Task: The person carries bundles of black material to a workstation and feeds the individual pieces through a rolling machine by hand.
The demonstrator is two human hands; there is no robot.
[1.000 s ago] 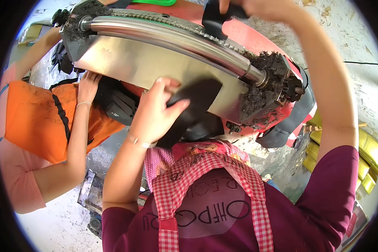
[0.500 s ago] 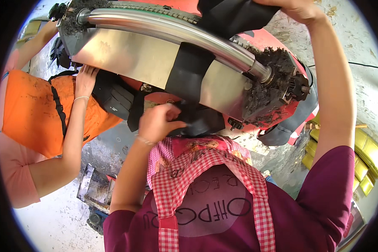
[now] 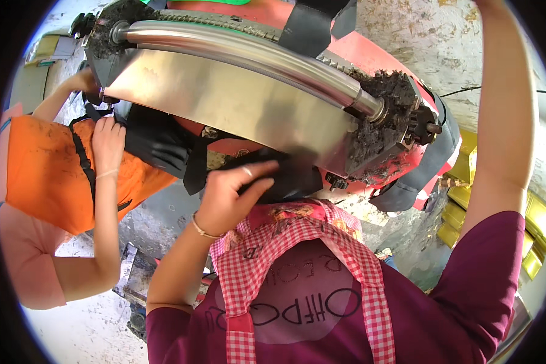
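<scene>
My left hand is over the near side of the machine, its thumb and index finger stretched out and apart. Its fingertips are beside a dark, motion-blurred black sheet below the metal plate. Whether they touch the sheet I cannot tell. My right arm reaches far up; my right hand is mostly cut off at the upper edge, its fingers hidden. A polished steel roller runs across the machine above the plate. Beyond the roller, a black flexible strip lies over the machine's far side.
At the left a co-worker in an orange apron has one hand on black sheets. Dark grime cakes the machine's right end, where a black gear sticks out. Yellow blocks lie on the right.
The black piece lying across the plate is gone from it. My right hand has moved up and right, almost out of view. My left hand has shifted slightly right, its fingers extending.
</scene>
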